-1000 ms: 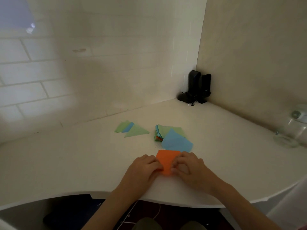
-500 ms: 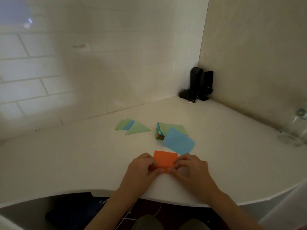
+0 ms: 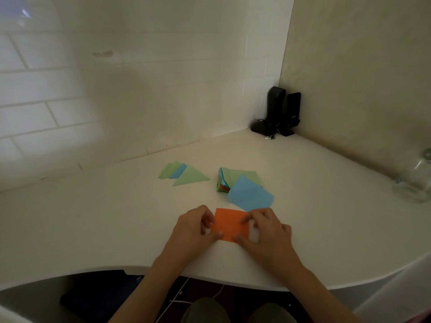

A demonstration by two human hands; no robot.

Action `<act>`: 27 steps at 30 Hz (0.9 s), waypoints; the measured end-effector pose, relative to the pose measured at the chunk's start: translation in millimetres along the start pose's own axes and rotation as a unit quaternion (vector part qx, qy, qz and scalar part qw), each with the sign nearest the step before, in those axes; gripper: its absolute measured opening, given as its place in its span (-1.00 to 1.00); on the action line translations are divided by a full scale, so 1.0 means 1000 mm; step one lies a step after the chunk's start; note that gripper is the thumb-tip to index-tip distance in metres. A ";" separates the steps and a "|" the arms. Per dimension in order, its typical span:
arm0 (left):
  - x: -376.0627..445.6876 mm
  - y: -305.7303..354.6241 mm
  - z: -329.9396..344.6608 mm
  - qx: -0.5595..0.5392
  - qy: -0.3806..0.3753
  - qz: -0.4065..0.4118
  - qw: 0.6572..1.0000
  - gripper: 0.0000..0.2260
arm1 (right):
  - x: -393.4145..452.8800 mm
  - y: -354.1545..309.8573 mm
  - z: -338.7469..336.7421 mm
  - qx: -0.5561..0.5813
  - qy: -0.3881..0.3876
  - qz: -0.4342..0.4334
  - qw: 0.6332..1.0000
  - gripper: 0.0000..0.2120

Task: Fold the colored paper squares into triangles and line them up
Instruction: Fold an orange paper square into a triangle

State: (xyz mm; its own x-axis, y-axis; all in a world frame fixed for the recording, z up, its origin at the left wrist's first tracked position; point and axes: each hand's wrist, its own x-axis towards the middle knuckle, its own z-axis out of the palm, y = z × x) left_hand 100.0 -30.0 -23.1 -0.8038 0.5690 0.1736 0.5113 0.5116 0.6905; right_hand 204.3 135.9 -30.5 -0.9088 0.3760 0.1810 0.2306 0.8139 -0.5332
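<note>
1. The orange paper square [image 3: 229, 224] now shows more of its face than a second ago: then only a narrow strip was visible between the hands, now a wide orange patch lies flat near the front edge of the white counter [image 3: 93, 217].
2. The left hand [image 3: 194, 229] pinches the sheet's left edge with curled fingers and thumb; the right hand [image 3: 264, 230] pinches its right side the same way. Both hands have spread slightly apart since the earlier frames.
3. My reading: the sheet is being squared up, and the diagonal fold itself is not yet made.
4. The light blue paper square [image 3: 250, 194] lies loose just behind the orange one, leaning on the stack of coloured paper squares [image 3: 224, 183] toward the middle of the counter; neither has moved.
5. Left of the stack, the row of folded green and blue paper triangles [image 3: 184, 174] is unchanged, so most of the task seems to remain.
</note>
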 end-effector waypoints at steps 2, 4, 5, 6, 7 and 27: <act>-0.001 -0.001 -0.003 -0.019 -0.004 0.000 1.000 -0.76 | 0.002 -0.001 -0.002 0.011 -0.018 0.005 1.000 -0.65; -0.002 -0.002 -0.005 -0.030 -0.008 0.000 1.000 -0.79 | 0.004 0.000 -0.005 0.020 -0.039 0.003 0.999 -0.61; -0.003 -0.002 -0.007 -0.034 -0.009 0.000 0.999 -0.80 | 0.004 0.000 -0.007 0.028 -0.049 0.002 0.998 -0.60; -0.004 -0.002 -0.008 -0.037 -0.011 0.001 0.999 -0.80 | 0.004 0.000 -0.009 0.036 -0.058 -0.001 0.998 -0.60; -0.004 -0.002 -0.008 -0.036 -0.015 0.005 0.999 -0.80 | 0.004 0.000 -0.012 0.041 -0.064 -0.004 0.997 -0.60; -0.040 0.019 0.010 0.216 0.043 0.163 0.962 -0.49 | -0.005 -0.007 -0.016 -0.060 0.055 -0.155 0.985 -0.93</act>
State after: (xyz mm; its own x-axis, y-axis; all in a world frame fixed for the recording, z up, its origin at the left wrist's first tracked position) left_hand 144.4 -37.0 -23.9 -0.5913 0.6992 0.4019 0.8047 0.5444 0.2368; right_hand 212.9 134.9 -14.4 -0.9004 0.1409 0.4116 -0.0073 0.9411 -0.3381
